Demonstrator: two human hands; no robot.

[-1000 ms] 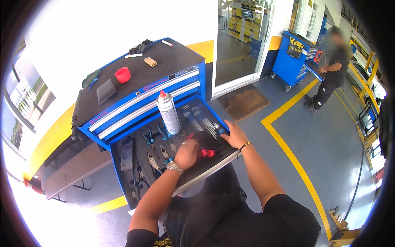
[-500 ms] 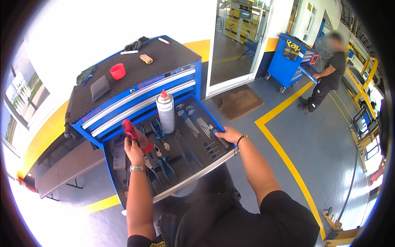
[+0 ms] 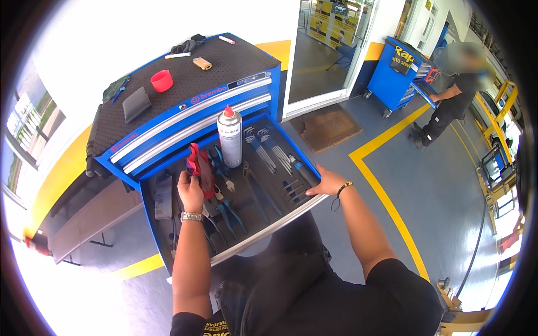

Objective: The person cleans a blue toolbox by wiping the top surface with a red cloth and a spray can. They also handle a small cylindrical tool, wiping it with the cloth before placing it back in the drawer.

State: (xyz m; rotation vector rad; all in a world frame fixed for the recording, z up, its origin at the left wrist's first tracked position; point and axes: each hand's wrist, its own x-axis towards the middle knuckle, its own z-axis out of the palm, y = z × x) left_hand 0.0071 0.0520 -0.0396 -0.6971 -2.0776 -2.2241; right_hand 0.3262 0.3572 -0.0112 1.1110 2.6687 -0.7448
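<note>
My left hand (image 3: 191,191), with a metal-banded watch at the wrist, is closed around a red cloth-like item (image 3: 206,176) over the drawer's left half. My right hand (image 3: 329,182) holds the right front corner of the pulled-out tool drawer (image 3: 263,225), its thumb on the edge. Close to it lies a grey and blue cylindrical tool (image 3: 304,169). A spray can with a red cap (image 3: 230,140) stands upright at the drawer's back. Around lie pliers (image 3: 231,217), long-handled dark pliers (image 3: 259,190), two sets of hex keys (image 3: 268,150) and small slim tools (image 3: 292,191).
On the blue tool cabinet's black top (image 3: 174,103) are a red ring-shaped cup (image 3: 161,81), a grey case (image 3: 137,106), a tan lighter-like object (image 3: 202,64) and markers. A bench (image 3: 92,224) stands left. At right, a person (image 3: 448,95) works at another blue cabinet (image 3: 392,75).
The red item and my left hand have moved slightly right and down. My right hand has come away from the grey and blue tool onto the drawer's corner.
</note>
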